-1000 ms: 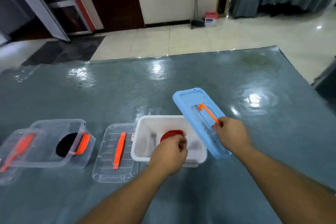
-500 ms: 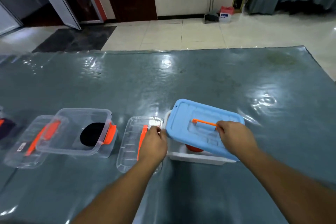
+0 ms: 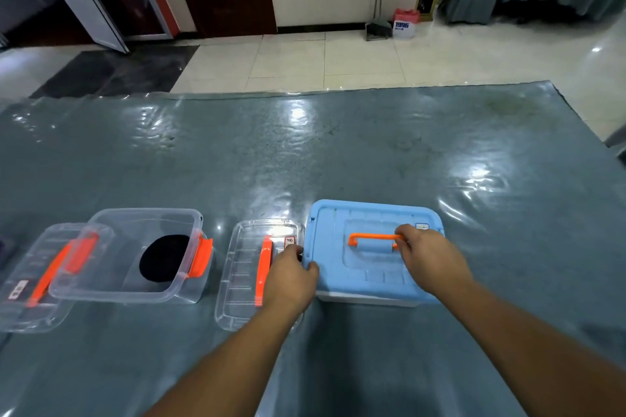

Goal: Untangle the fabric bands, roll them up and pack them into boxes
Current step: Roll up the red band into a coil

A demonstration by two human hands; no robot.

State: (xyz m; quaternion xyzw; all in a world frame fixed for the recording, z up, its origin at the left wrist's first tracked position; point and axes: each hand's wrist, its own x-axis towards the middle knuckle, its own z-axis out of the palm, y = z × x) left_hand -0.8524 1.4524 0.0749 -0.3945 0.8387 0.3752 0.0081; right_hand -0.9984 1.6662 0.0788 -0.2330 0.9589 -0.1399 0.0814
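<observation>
- Since there's only the head view to go on: the pale blue plastic lid point(image 3: 366, 267) now sits flat on top of the white plastic box point(image 3: 369, 300), which only peeks out along the near edge, so whatever band is packed inside is hidden.
- right hand point(image 3: 428, 259) is curled round the right end of the orange carry handle point(image 3: 372, 240) on that lid, gripping it.
- left hand point(image 3: 289, 276) is at the lid's left edge, thumb hooked onto the rim, fingers bent down the side, so it's holding that edge.
- just left, touching or nearly so, lies a clear plastic lid with an orange handle point(image 3: 250, 267), flat on the grey-blue tabletop point(image 3: 305, 152) and partly under the left wrist.
- further left, an open clear plastic box with orange clips point(image 3: 135, 254) holds a rolled black fabric band point(image 3: 164, 257); another clear lid with an orange handle point(image 3: 40, 276) leans against its left side.
- my guess: this is the closing step for the blue-lidded box. Next move probably needs pressing the rim down all round, then putting a clear lid on the open box.
</observation>
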